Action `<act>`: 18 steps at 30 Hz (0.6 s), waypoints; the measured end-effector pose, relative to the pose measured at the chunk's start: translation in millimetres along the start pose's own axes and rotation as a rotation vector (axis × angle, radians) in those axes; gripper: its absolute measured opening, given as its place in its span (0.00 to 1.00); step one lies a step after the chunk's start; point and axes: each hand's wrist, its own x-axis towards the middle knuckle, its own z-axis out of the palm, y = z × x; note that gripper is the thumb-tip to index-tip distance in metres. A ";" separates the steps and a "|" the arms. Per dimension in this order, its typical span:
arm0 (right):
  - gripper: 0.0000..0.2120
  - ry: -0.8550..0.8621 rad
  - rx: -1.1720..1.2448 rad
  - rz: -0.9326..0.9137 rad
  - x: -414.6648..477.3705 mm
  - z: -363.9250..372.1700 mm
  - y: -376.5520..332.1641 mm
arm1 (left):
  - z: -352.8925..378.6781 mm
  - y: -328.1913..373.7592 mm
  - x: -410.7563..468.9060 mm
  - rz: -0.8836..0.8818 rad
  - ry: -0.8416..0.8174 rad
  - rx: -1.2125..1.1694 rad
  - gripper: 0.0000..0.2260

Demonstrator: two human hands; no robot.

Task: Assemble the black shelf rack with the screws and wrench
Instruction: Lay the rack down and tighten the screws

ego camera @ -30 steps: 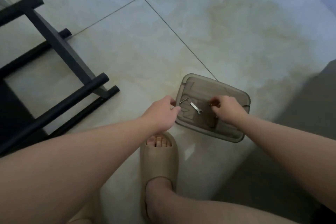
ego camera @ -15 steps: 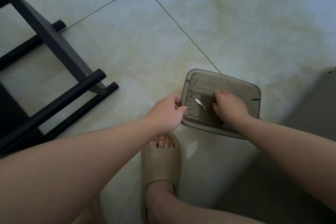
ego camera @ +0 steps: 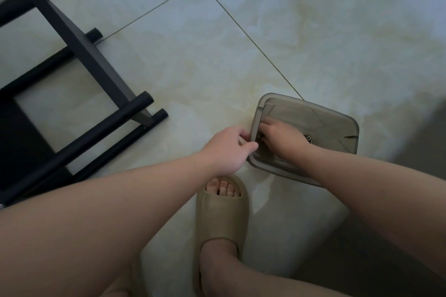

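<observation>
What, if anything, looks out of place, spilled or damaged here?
Nothing stands out. The translucent grey-brown plastic tray sits flat on the tiled floor, with the right hand reaching inside it and the left hand at its rim. The black shelf rack lies on the floor at left, as fits mid-assembly.

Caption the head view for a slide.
Right hand reaches into the translucent tray on the tiled floor, left hand at its rim, black rack lying to the left.

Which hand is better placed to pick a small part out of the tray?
The right hand: its fingers are down inside the tray, where the small parts lie. The left hand is outside at the rim, probably better for steadying it.
</observation>
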 end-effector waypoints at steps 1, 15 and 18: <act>0.11 -0.006 0.041 0.036 -2.7 -5.0 -1.7 | -3.5 0.8 -3.2 -0.016 -0.011 0.013 0.11; 0.06 0.254 0.595 0.023 -69.4 -154.7 -116.3 | -148.2 9.0 -144.4 -0.139 0.168 0.543 0.12; 0.01 0.258 0.655 -0.040 -71.3 -170.5 -156.8 | -170.8 -5.1 -171.5 -0.148 0.209 0.559 0.10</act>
